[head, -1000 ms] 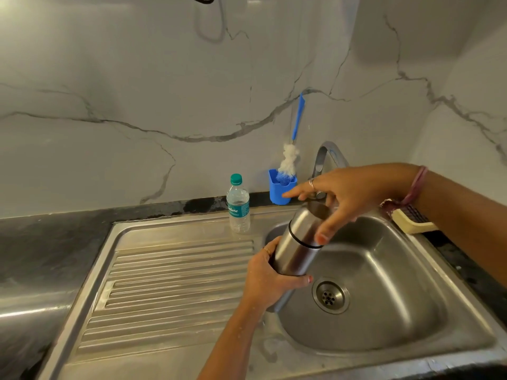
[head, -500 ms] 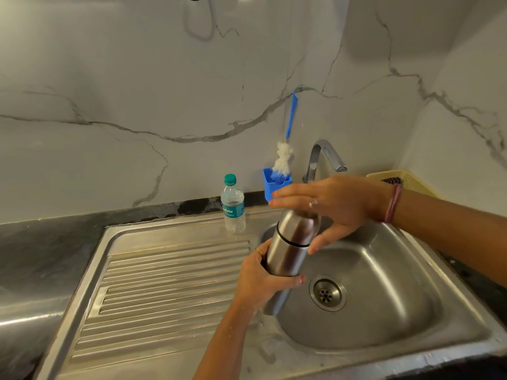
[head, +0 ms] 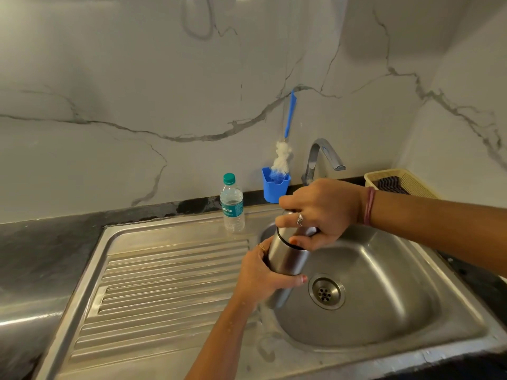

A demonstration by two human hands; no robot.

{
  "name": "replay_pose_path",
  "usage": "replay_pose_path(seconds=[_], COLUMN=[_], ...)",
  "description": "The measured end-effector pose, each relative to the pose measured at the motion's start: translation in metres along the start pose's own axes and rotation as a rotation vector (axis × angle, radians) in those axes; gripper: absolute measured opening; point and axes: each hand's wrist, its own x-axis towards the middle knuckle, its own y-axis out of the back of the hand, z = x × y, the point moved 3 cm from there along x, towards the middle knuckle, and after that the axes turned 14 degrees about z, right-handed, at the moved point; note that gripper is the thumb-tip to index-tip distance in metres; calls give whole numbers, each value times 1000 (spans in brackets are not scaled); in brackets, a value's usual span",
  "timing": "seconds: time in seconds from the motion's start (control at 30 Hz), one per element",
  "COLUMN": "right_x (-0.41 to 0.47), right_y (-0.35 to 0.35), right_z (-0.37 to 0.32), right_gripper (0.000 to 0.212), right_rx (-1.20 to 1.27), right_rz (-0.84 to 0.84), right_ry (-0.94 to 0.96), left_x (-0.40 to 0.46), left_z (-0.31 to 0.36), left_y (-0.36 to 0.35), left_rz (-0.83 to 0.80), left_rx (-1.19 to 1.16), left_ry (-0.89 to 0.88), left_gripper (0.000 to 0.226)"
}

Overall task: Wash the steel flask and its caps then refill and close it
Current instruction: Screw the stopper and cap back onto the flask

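I see a dark counter (head: 49, 242) under a veined marble wall (head: 137, 91), then the ribbed steel drainboard (head: 164, 283) with a plastic bottle (head: 232, 205) at its back edge. My left hand (head: 260, 281) wraps the flask (head: 286, 259), tilted over the basin (head: 384, 297). A brush (head: 282, 157) stands in a blue holder (head: 274, 189) beside the tap (head: 321, 157). My right hand (head: 321, 212) curls over the flask's top, probably gripping its cap, which is hidden. A basket (head: 400, 182) sits in the far corner.

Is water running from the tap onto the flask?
No: the tap spout shows no stream, and the steel flask is gripped by both hands over the sink.
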Motion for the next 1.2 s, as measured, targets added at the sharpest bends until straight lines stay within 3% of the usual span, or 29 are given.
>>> replay_pose_path(seconds=[0.3, 0.4, 0.5, 0.63, 0.7, 0.8, 0.87, 0.93, 1.07, 1.2], right_x=[8, 9, 3, -21, -33, -37, -29, -17, 1, 23], right_y=[1, 1, 6, 6, -9, -34, -46, -58, -79, -94], right_z=[-6, 1, 11, 1, -18, -55, -77, -93, -99, -89], right_gripper=[38, 45, 65, 57, 63, 71, 71, 66, 67, 63], right_rx=[26, 85, 158, 547, 788, 1108, 1179, 1180, 1076, 934], right_rz=[-28, -92, -97, 315, 316, 254, 193, 193, 374, 425], right_ry=[-151, -250, -617, -1245, -1430, -1470, -1485, -1512, -1558, -1500], left_x=[-6, -8, -11, -15, -19, -22, -24, -25, -23, -15], left_z=[-4, 0, 2, 1, -1, -5, -7, -7, -9, -13], left_y=[-4, -5, -3, 5, 10, 19, 25, 31, 46, 69], left_rz=[44, 42, 61, 99, 130, 164, 151, 142, 171, 180], left_rx=[-42, -81, -101, -94, -101, -108, -103, -99, -109, -89], left_ry=[71, 84, 87, 72, 68, 72, 61, 39, 7, -7], left_gripper=[61, 59, 56, 58, 58, 55, 54, 54, 54, 55])
